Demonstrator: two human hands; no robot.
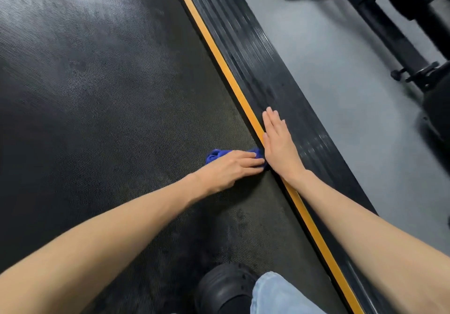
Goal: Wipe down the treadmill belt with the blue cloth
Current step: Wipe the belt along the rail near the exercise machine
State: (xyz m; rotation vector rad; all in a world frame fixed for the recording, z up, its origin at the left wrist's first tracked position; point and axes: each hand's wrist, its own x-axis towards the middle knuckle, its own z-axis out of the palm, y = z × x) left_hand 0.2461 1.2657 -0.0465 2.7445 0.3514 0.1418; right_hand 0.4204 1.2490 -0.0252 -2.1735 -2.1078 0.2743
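Left grip [231, 167] is flat on the bunched blue cloth [215, 154], fingers laid nearly straight across it, pressing rather than clutching. The cloth sits on the treadmill belt [109, 94], hard against its right edge, touching the orange stripe [219, 53]. Right grip [277, 143] is spread, palm down on the ribbed side rail [255, 53], holding nothing, a brace.

To do this well, I'd say: weight through the palm, long overlapping passes leftward across the textured belt, and refold the cloth so a clean face meets the surface. That dull patch far left looks like it needs attention.

The count: one cloth, two grips, one stripe, one rail in view, one black shoe [224, 287], one denim leg [275, 294]
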